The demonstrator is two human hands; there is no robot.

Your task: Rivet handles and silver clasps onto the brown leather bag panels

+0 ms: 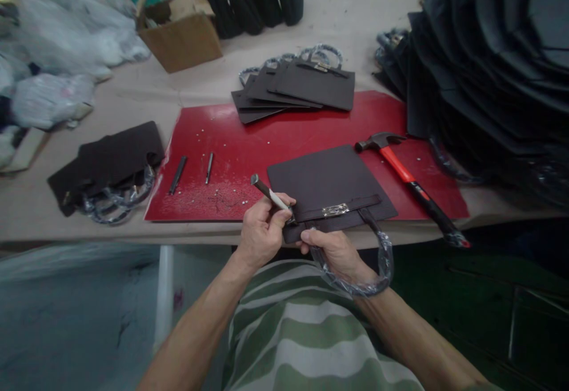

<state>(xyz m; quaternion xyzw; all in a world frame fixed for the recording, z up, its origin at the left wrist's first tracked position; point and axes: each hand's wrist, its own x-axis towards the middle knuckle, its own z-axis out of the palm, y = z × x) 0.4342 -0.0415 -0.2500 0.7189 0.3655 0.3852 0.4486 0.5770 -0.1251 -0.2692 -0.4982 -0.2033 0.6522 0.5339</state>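
A metal punch (264,186) with a pale middle section is gripped in my left hand (261,228). It slants, its lower end over the near left corner of a dark brown bag panel (326,172). My right hand (335,253) pinches the near edge of this panel, thumb on top. A strap with a silver metal clasp (335,210) crosses the panel. The plastic-wrapped handle (386,260) loops down over my right wrist. Beneath the panel lies a red board (231,136). Just right of the panel rests a claw hammer (402,169) with an orange and black grip.
Two slim metal tools (178,175) and small scraps lie on the board's left. Stacked panels (311,86) lie at its far edge, more panels (120,154) at left. A tall pile of dark bag pieces (489,83) stands right, a cardboard box (182,41) at back left.
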